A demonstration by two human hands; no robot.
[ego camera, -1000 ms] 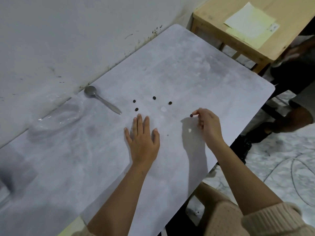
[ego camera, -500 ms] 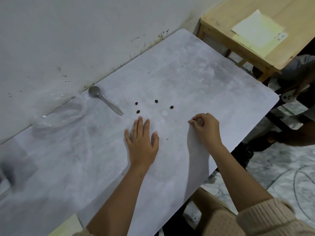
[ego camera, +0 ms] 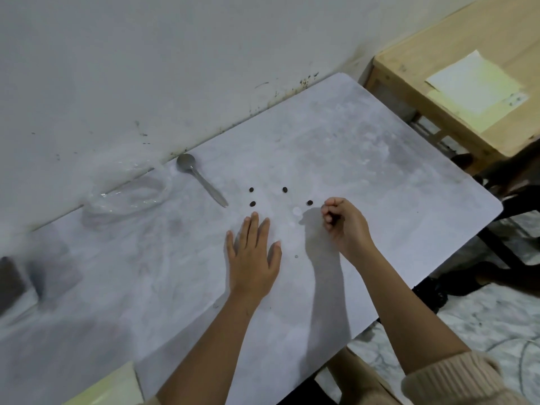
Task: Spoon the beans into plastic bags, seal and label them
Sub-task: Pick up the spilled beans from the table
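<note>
Four beans lie loose on the grey marbled table, scattered in a shallow arc in the middle: two close together on the left, one further right, one more at the right end. That last one sits just beside the right hand, which is clenched, knuckles up, fingers curled in tight. A dark speck shows between them, so it looks to be pinching a bean (small and shadowed, hard to be sure). The left hand lies released and flat on the tabletop, fingers straight and pointing away, fingertips just short of the nearest bean on the left. Left of the beans lies the spoon, empty, bowl at the far end by the wall, handle angled toward the beans. Further left, a clear plastic bag sits crumpled against the wall, apart from the beans. At the near right, a cream knitted sleeve is pushed up the right forearm. Off to the far right stands a wooden table with pale yellow papers on top.
</note>
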